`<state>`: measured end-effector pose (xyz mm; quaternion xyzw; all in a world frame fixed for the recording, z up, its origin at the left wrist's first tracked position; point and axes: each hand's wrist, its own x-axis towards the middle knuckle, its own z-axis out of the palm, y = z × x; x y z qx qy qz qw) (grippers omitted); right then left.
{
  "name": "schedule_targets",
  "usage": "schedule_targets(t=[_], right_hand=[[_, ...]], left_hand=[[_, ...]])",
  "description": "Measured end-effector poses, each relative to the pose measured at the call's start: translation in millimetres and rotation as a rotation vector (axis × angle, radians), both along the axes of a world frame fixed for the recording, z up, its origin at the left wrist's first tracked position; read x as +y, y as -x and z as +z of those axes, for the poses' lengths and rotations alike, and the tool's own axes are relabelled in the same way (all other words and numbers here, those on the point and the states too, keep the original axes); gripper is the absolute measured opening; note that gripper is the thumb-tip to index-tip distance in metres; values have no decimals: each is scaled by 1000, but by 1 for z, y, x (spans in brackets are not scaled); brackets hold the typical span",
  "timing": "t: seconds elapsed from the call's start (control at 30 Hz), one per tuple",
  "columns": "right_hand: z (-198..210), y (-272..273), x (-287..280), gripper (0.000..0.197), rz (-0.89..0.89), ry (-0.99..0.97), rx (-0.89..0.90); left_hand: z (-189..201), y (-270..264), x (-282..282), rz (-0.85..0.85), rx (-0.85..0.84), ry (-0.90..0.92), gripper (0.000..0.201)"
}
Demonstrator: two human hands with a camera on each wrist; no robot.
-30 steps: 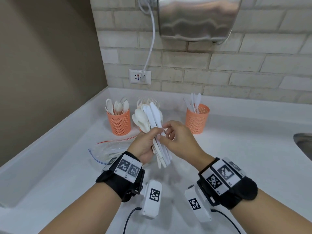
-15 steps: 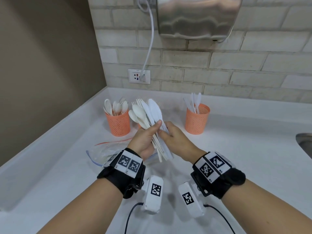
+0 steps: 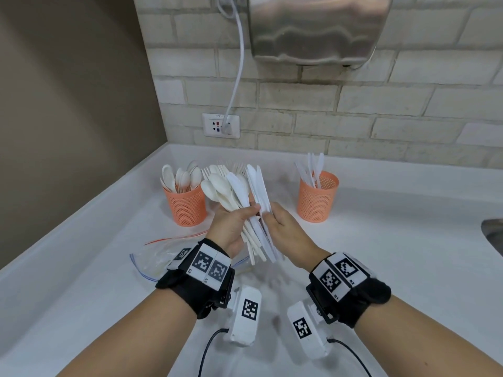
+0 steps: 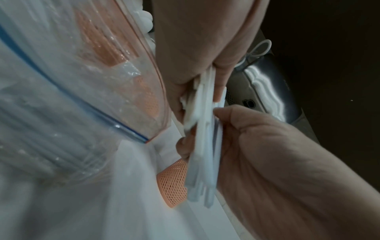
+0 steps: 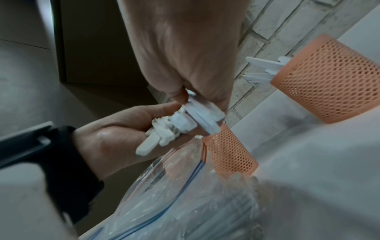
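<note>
My left hand [image 3: 231,224] grips a fanned bundle of white plastic cutlery [image 3: 239,194], spoons and forks to the left, knives to the right, held above the white counter [image 3: 109,268]. My right hand [image 3: 277,221] pinches the flat knives [image 3: 258,191] at the bundle's right side; from the left wrist view those knives [image 4: 205,155] sit between its thumb and fingers. An orange mesh cup of spoons [image 3: 185,202] stands behind at the left. An orange mesh cup of knives [image 3: 317,197] stands at the right. A third cup is mostly hidden behind the bundle.
A clear zip bag [image 3: 160,257] with more cutlery lies on the counter under my left wrist. A steel hand dryer [image 3: 315,28] hangs on the brick wall, its cord plugged into a socket [image 3: 221,126]. A sink edge [image 3: 492,235] shows at the far right.
Both hands have drawn slightly closer to the cups. My right fingers have gone from touching the bundle's handles to pinching the knives, which now stand apart from the spoons.
</note>
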<state>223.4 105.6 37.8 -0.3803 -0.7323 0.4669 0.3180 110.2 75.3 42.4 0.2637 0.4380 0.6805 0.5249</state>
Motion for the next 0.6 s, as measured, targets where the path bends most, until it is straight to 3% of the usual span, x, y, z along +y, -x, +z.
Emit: schedule_targets(t=[0.17, 0.33, 0.47, 0.6], right_hand=[[-5, 0, 8, 19, -76, 51, 90], [1, -3, 8, 6, 76, 61, 150], [2, -6, 17, 25, 27, 81, 113], [-2, -10, 21, 23, 43, 103, 65]], left_hand=[[-3, 4, 7, 38, -34, 56, 9], [2, 1, 9, -1, -70, 9, 19], [4, 4, 7, -77, -71, 42, 16], [5, 7, 8, -88, 3, 73, 17]])
